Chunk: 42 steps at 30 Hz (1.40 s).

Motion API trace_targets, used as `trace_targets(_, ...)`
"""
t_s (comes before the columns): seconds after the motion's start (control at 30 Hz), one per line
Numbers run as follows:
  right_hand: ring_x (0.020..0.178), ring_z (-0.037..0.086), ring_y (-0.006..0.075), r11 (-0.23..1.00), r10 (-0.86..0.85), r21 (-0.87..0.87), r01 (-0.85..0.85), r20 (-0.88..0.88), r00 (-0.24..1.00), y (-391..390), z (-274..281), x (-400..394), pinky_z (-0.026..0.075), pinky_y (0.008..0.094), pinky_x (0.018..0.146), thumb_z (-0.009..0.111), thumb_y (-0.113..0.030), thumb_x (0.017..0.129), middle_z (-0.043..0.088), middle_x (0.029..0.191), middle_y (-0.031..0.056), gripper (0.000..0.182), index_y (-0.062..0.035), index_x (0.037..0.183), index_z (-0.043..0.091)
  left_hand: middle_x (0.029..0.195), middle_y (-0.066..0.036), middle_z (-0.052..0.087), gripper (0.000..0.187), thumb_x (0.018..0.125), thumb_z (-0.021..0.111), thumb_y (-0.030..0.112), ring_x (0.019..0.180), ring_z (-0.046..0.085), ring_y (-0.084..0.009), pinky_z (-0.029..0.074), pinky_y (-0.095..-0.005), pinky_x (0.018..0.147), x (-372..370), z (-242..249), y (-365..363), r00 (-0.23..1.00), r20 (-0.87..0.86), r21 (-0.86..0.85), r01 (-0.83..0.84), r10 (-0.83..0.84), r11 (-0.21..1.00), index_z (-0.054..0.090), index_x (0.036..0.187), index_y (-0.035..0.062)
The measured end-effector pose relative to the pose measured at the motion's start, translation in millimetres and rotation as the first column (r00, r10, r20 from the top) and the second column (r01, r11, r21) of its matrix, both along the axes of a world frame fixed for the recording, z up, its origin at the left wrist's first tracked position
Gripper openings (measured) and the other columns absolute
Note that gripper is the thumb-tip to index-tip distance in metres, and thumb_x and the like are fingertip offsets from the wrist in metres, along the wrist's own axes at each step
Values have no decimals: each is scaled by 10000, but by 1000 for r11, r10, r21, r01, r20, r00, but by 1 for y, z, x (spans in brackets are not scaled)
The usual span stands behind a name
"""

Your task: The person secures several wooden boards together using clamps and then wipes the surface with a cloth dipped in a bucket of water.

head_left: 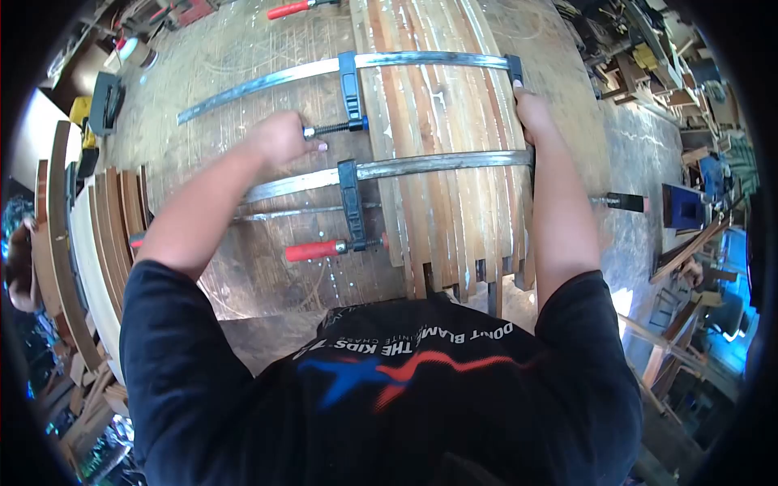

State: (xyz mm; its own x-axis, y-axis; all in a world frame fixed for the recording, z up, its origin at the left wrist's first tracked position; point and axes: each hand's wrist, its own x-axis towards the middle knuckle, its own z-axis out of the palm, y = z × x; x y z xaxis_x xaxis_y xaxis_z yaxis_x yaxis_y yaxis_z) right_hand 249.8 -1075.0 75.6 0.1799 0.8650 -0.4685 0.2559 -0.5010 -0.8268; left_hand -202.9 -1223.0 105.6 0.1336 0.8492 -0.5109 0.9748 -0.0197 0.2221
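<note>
A panel of wooden strips (442, 105) lies on the workbench, with white glue lines between the strips. Two metal bar clamps span it, an upper clamp (429, 59) and a lower clamp (446, 162). My left hand (284, 139) is wrapped round the handle of the upper clamp, left of its threaded screw; the fingers hide the handle. At the panel's right edge, my right hand (531, 113) is against the fixed jaw of the upper clamp, its fingers mostly hidden. The lower clamp's red handle (316, 250) points left.
Another red handle (289, 10) shows at the bench's (243, 73) far edge. A black clamp handle (626, 202) sticks out at right. Long boards (113, 219) stand at left. At far left is part of another person (23, 263). Wood pieces and tools crowd the right side.
</note>
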Motion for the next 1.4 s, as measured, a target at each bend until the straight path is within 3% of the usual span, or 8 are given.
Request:
trace_targets(0.23,1034,668,348,999,48,2,-48,11,999,-4,9,-5,516,462,886,519,-411,1044,665,1198,277,594,119,1307,576,948,-171,733,569,826,740,600,915,704,-365,562,-474,835,9,32,-9,992,-87,32,94,-90,995,725,1069,86)
trace_targets(0.4,1064,661,350,998,37,42,-39,49,998,10,-5,-1,500,456,913,512,-418,1043,661,1211,283,583,103,1288,604,752,-128,696,456,833,798,490,632,624,-181,494,-338,561,-20,18,27,888,186,-733,-161,421,661,688,746,56)
trace_targets(0.63,1093,645,374,994,94,35,-102,182,979,7,-7,3,474,454,947,485,-446,1044,676,1181,286,613,111,1266,613,871,-214,724,367,872,697,418,848,714,-386,584,-449,783,5,9,-16,984,-130,110,-111,125,988,762,944,64)
trace_targets(0.93,1119,668,373,787,-219,522,-329,734,643,-20,38,-28,505,441,977,689,-344,896,690,1173,261,525,-55,1326,606,1027,-184,734,396,856,775,408,950,706,-346,556,-438,869,-34,37,-37,970,218,129,-140,110,982,742,1055,67)
trace_targets(1.07,1097,680,304,401,396,545,-736,622,676,-66,87,-181,527,377,958,761,-264,824,703,1179,163,486,-141,1283,656,1112,-145,730,358,862,785,326,981,696,-284,553,-387,862,-85,46,-69,935,244,317,-328,258,890,743,1130,92)
trace_targets(1.17,1007,698,260,38,780,79,-996,621,78,-107,104,-315,554,387,880,778,-298,800,726,1064,129,450,-124,1206,694,1203,-187,685,481,867,775,327,1127,642,-293,533,-377,927,-112,48,-77,955,29,744,-218,295,632,673,1273,90)
trace_targets(1.27,878,718,274,-94,925,-317,-944,324,-201,-95,49,-394,570,395,800,787,-302,774,739,977,135,444,-59,1139,713,1253,-197,653,584,928,714,358,1198,595,-293,521,-395,967,-160,2,-53,820,69,880,-318,569,351,549,1401,58)
trace_targets(1.4,799,724,302,-156,983,-563,-811,-12,-181,-82,11,-411,577,431,775,740,-293,786,744,1013,153,404,-3,1067,722,1243,-143,637,457,1033,561,370,1141,615,-254,540,-432,936,-193,-13,-24,-232,728,-401,-907,645,126,529,1354,45)
